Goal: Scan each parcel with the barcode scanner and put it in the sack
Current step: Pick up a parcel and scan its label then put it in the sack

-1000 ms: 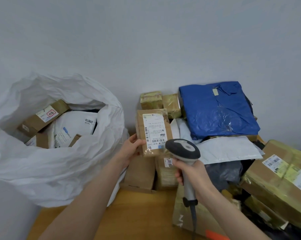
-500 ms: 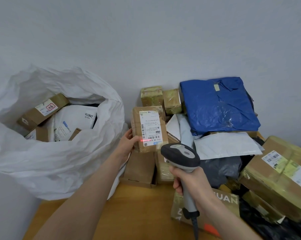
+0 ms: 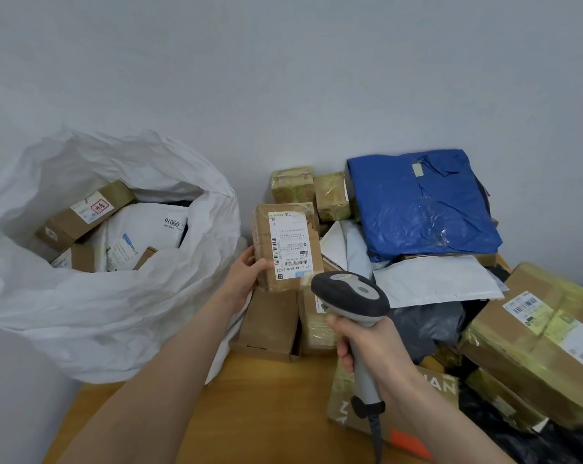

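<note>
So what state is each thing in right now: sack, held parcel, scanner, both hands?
sack: open at the top, parcels inside.
held parcel: upright, label facing the camera.
scanner: pointed toward the label, no red beam visible.
left hand: grips the held parcel's left edge.
right hand: grips the scanner's handle.
blue parcel: lying flat, wrapping creased.

White sack (image 3: pixel 109 306); brown parcel (image 3: pixel 283 246) with white label; grey-black scanner (image 3: pixel 350 293); blue bag (image 3: pixel 420 209); tan wooden counter (image 3: pixel 266 406).
</note>
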A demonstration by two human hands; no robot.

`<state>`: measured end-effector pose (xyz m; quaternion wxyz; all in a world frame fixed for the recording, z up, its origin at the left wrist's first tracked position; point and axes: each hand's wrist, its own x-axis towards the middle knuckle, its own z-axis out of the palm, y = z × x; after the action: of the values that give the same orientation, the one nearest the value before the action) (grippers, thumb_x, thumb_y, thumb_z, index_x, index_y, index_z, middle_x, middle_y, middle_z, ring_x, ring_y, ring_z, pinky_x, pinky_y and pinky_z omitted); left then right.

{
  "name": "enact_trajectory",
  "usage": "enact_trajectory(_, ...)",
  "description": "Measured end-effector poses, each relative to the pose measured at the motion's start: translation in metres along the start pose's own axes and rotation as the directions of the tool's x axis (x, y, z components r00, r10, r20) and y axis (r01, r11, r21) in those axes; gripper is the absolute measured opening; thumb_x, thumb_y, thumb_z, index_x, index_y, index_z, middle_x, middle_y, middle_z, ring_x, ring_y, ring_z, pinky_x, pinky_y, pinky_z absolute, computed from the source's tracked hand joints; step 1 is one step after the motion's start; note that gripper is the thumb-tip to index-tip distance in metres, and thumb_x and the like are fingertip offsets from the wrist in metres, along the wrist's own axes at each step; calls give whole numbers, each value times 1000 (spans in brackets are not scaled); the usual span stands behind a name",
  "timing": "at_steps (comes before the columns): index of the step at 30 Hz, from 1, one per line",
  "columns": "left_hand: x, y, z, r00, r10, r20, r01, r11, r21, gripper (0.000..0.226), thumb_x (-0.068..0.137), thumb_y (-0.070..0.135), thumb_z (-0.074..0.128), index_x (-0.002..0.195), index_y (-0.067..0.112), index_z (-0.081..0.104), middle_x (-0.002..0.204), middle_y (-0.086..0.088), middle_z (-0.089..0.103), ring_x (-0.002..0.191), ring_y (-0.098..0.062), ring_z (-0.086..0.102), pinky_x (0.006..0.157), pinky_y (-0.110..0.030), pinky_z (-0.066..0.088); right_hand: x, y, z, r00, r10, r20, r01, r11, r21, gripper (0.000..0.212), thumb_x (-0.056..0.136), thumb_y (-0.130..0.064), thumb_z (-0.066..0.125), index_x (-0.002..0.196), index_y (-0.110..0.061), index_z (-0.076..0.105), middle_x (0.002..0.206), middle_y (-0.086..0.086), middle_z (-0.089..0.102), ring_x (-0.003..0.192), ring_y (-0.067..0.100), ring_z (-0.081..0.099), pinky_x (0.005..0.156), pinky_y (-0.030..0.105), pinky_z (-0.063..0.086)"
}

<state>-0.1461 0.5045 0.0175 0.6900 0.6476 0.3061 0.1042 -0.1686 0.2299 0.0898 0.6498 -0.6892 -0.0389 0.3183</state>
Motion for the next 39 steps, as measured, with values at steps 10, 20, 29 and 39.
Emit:
enact_trajectory(10,-18,75,-27,982,70,-173,-67,997,25,60,87,16,62,143,20,42,115,-1,67,86,-8,65,66,-28,50,59,-60,34,989,-117,90,106,987,119,16,86,-19,71,81,-6,64,50,5,59,44,14,53,43,27,44)
enact_trajectory(20,9,154,-174,877,-49,-477,55,998,0,28,82,40,65,99,18,61,92,-1,66,85,-17,61,60,-32,49,134,-112,146,974,-140,177,103,973,205,11,86,-14,70,88,-6,63,47,3,60,39,12,53,40,22,44)
enact_trajectory(29,118,147,-251,826,-356,-438,313,934,-170,46,77,59,62,97,18,65,90,-9,71,82,-27,65,77,-41,53,203,-125,221,994,-82,66,70,985,157,11,87,-15,70,85,-6,65,51,5,61,42,13,52,44,24,45)
enact_trajectory(39,158,151,-280,816,371,-443,70,697,714,57,92,32,61,144,19,41,144,-11,46,130,-31,45,105,-44,40,231,-103,225,998,-16,-55,26,985,172,11,87,-10,69,80,-4,63,52,9,58,46,18,50,48,29,43)
